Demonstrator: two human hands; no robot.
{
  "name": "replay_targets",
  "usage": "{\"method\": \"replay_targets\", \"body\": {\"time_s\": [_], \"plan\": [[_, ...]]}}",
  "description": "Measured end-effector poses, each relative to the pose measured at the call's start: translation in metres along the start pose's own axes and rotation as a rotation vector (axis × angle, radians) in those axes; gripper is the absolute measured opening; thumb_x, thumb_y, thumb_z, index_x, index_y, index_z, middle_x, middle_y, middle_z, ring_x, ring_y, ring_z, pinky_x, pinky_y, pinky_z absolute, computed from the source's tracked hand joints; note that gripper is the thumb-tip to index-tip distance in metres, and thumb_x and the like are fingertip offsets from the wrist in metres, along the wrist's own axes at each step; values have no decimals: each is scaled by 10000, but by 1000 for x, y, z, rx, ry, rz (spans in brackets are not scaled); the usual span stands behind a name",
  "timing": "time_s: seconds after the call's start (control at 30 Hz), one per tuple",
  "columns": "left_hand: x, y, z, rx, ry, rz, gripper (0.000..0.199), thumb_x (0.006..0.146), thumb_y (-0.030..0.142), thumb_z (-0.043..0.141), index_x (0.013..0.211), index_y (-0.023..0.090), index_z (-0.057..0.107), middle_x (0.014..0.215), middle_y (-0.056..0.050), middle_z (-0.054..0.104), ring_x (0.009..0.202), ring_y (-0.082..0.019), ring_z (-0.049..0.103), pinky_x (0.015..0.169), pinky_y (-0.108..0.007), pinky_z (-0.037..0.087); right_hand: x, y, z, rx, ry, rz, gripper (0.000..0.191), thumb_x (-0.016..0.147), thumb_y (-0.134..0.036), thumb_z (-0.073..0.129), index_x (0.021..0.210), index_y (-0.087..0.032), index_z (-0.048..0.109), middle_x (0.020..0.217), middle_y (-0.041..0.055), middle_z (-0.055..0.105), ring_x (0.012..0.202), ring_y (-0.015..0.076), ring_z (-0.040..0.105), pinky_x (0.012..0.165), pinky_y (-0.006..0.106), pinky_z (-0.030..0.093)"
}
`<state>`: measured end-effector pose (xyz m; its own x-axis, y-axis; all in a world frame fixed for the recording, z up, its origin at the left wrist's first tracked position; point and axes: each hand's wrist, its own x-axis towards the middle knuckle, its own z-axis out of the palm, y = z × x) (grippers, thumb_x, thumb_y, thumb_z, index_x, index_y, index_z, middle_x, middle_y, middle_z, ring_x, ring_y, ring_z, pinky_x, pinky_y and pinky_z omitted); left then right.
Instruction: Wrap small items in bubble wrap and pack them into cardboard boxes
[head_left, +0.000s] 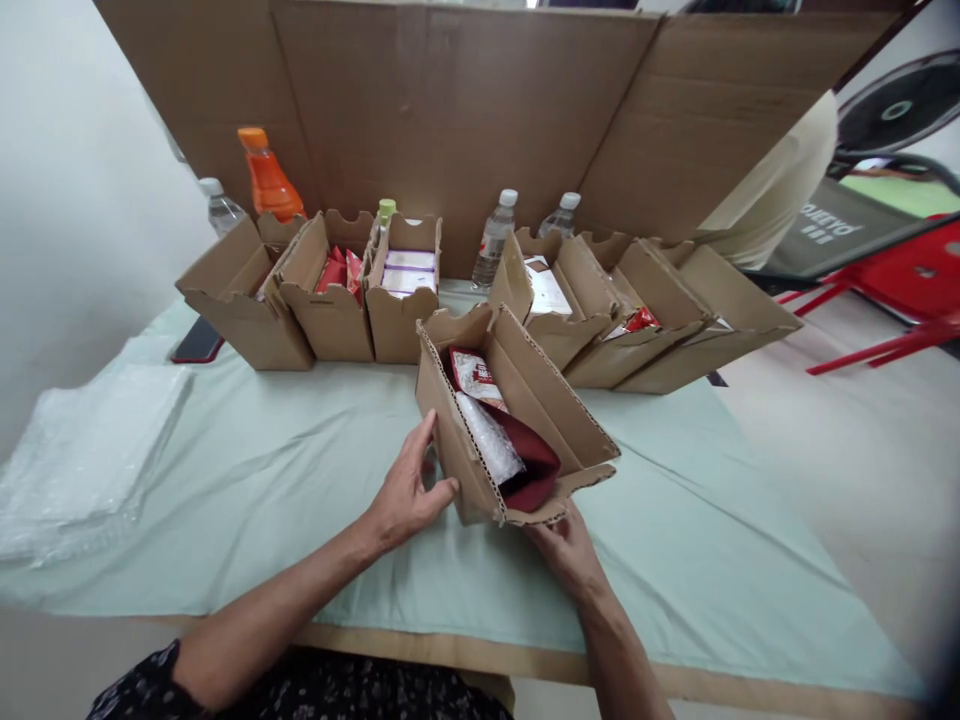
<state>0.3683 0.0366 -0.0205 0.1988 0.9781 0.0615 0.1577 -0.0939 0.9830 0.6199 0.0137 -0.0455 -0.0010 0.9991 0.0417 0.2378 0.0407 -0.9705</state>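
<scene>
My left hand [405, 495] spreads against the open cardboard box [465, 465], my right [566, 545] pinches its near edge, above the surface's [300, 560] middle. It looks light, stiff-walled, probably best gripped at both sides.

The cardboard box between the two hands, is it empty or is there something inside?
Not empty: the cardboard box is open on top, showing a red-and-white packet, clear wrapping and a dark red item.
</scene>
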Motion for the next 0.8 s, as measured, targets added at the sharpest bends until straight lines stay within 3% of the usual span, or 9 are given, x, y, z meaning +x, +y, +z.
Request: {"method": "replay_targets", "body": {"time_s": [0.2, 0.3, 0.43, 0.6, 0.8], "plan": [[13, 1, 5, 0, -8, 29, 938, 833, 285, 679, 1648, 301, 214, 1692, -127, 279, 1504, -387, 361, 1120, -550, 462, 22, 1, -1, -33, 1, -15, 616, 775, -709, 737, 1143, -218, 684, 1129, 129, 757, 1037, 316, 707, 906, 472, 591], [15, 3, 9, 8, -21, 57, 931, 827, 260, 677, 1643, 322, 233, 1696, -112, 276, 1541, -394, 296, 1159, -593, 420, 26, 7, 0, -22, 14, 15, 609, 767, -695, 749, 1125, -207, 678, 1098, 138, 758, 993, 312, 712, 843, 451, 602], [23, 6, 10, 28, -48, 76, 925, 818, 236, 677, 1637, 341, 259, 1713, -86, 245, 1581, -394, 196, 1187, -615, 392, 27, 9, 1, 34, 43, 38, 649, 761, -654, 778, 1214, -206, 650, 1185, 158, 742, 1046, 331, 708, 877, 481, 596], [35, 3, 5, 4, -71, 91, 926, 799, 206, 680, 1629, 329, 291, 1685, -89, 313, 1537, -391, 313, 1180, -584, 420, 30, -1, 6, 47, 54, 20, 499, 804, -604, 763, 1112, -229, 645, 1142, 127, 755, 1017, 292, 720, 889, 457, 598], [51, -3, -5, -95, -72, 71, 900, 790, 214, 657, 1622, 286, 319, 1656, -105, 373, 1497, -366, 387, 1111, -500, 502, 40, -11, 15, 5, 54, 84, 527, 810, -605, 748, 1157, -237, 597, 1069, 102, 765, 913, 274, 748, 776, 417, 624]]}}
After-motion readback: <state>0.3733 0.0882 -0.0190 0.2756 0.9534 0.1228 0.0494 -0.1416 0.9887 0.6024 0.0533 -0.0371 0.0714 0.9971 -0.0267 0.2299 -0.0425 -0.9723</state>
